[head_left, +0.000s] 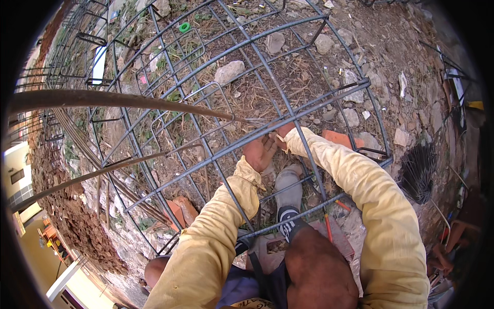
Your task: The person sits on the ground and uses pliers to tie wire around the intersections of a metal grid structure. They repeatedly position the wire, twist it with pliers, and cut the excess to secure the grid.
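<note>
Both hands reach into a steel rebar cage (244,42) that lies across the ground before me. My left hand (259,152) is below a long bar, its fingers partly stretched toward the other hand and loosely apart. Against the same bar, close to a crossing, my right hand (282,131) has its fingers bent inward; the bar covers part of them, and what they grip is hidden. Thin pale wires (253,122) show just left of the right hand. Bent rebar stirrups (220,88) stand out from the long bars near my hands.
Two rusty bars (128,101) cross the cage from the left. A bundle of dark wire (418,172) lies at the right. Broken bricks (339,138) and stones (229,72) are scattered on the ground. My shoe (288,188) stands inside the cage's near end, by a red-handled tool (328,227).
</note>
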